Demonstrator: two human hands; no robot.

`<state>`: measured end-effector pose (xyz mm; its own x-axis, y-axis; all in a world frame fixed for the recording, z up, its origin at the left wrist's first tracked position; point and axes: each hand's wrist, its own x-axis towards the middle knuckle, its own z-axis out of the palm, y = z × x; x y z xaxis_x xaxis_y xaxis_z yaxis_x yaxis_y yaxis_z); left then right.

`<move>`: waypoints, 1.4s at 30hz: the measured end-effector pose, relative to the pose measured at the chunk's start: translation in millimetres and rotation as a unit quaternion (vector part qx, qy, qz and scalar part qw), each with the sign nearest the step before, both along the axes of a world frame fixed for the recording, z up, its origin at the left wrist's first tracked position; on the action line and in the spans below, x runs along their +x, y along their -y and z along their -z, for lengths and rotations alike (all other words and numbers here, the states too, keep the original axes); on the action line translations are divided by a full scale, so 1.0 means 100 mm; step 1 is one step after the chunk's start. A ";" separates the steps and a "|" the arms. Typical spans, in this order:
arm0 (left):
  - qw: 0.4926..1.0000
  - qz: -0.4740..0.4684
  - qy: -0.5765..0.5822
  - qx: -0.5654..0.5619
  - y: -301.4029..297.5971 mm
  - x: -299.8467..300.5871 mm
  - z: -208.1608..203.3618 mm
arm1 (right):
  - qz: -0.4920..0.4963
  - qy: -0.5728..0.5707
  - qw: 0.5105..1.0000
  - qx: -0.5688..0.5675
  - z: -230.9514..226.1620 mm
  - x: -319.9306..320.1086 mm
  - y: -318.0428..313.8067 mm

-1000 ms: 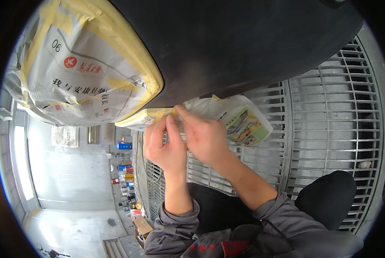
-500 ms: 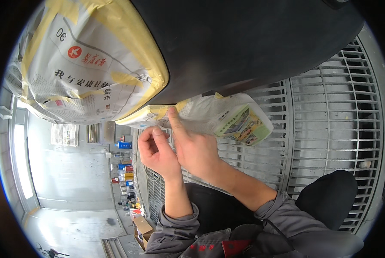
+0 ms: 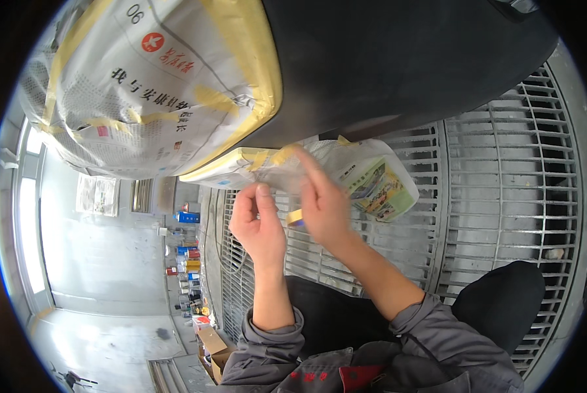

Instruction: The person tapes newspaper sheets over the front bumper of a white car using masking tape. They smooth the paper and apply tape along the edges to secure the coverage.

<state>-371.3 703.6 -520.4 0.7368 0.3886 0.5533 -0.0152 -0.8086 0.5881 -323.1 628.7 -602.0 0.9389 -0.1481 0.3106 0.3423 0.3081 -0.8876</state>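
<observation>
My left hand (image 3: 259,219) is raised with thumb and fingertips pinched together; what they hold, if anything, is too small to make out. Just to its right, my right hand (image 3: 326,209) is smeared by motion, its index finger pointing up towards the yellow-taped edge. A roll of yellow masking tape (image 3: 295,217) shows at its palm side, partly hidden by the hand. Above both hands, newspaper sheeting (image 3: 136,98) edged with yellow tape covers the left part of a large dark curved panel (image 3: 385,65). A lower strip of printed paper (image 3: 385,190) hangs behind my right hand.
A metal floor grating (image 3: 496,190) spreads below and to the right. Several bottles and cans (image 3: 192,265) stand along the wall at left, with an open cardboard box (image 3: 215,350) nearer me. My dark-trousered knee (image 3: 503,301) is at lower right.
My hands have drawn apart, the right one moving to the right of the left. The tape roll has come into sight at my right palm. The view has shifted slightly.
</observation>
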 end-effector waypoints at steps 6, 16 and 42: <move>0.993 0.039 -0.087 0.076 0.10 -0.13 -0.09 | 0.054 -0.022 0.998 0.040 -0.25 -0.07 0.32; 0.977 0.156 -0.008 0.146 0.29 -0.13 -0.17 | 0.074 0.047 0.996 0.033 -0.32 -0.08 0.44; 0.943 0.060 0.089 0.315 0.16 0.32 -0.21 | -0.291 -0.118 0.929 0.196 -0.19 0.20 0.81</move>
